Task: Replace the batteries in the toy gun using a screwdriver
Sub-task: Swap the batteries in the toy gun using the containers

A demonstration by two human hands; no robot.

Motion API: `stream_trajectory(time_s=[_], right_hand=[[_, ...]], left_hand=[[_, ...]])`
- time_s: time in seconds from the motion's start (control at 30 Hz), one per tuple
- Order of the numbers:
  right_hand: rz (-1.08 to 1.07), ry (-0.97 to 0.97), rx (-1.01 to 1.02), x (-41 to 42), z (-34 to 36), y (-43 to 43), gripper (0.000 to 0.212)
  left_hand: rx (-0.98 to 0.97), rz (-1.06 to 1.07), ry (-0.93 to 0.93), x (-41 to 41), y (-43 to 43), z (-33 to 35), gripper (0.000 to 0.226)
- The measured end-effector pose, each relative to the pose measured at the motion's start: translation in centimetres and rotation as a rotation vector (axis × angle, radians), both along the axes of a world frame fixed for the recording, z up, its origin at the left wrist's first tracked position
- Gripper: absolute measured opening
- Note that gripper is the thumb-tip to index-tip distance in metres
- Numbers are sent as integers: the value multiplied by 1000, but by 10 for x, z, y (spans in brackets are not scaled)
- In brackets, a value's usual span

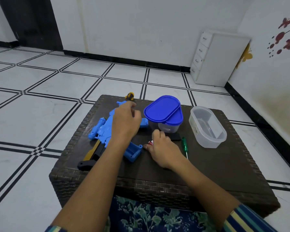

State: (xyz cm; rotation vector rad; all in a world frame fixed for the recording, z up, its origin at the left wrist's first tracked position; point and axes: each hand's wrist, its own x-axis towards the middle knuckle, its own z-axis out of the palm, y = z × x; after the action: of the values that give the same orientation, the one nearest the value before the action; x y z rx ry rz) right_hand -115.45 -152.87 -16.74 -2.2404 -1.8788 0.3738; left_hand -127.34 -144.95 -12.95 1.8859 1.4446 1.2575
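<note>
Nearest the seated person, the right hand (164, 150) rests on the wicker table (208, 164); its fingers are curled, pinching a small red-and-white item, judged to be a battery (150, 142); the hollow blue grip (133, 152) of the toy gun (102, 128) lies just left of that pinch, apart from it, with its open mouth turned towards the fingers; the coming move is judged to be a short carry leftward into that opening, and the right hand is plainly the nearer of the 2. The green screwdriver (184, 145) lies just right of this hand, untouched, shaft pointing back at the person. Farther out, the left hand (125, 122) sits over the gun's body, fingers bent; whether it grips cannot be told. The gun's long axis runs from the dark stock at near left to the muzzle at far centre. Beyond stand 2 containers: a blue-lidded tub (163, 109), lid askew, and a clear tub (208, 126) without a lid.
</note>
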Motion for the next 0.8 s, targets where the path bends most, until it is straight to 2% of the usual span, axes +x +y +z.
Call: stream_trajectory(time_s=[0.3, 0.43, 0.53, 0.67, 0.8], right_hand=[[81, -114, 100, -3, -5, -2, 31], [97, -36, 112, 2, -2, 0, 29], [68, 138, 123, 13, 2, -3, 17], [-113, 443, 264, 32, 18, -6, 17], [-338, 872, 388, 50, 39, -10, 19]], left_hand=[[32, -79, 39, 12, -4, -2, 24], [57, -81, 52, 14, -5, -2, 21], [70, -62, 57, 15, -5, -1, 20], [64, -49, 29, 13, -2, 0, 19], [37, -46, 19, 15, -2, -1, 20]])
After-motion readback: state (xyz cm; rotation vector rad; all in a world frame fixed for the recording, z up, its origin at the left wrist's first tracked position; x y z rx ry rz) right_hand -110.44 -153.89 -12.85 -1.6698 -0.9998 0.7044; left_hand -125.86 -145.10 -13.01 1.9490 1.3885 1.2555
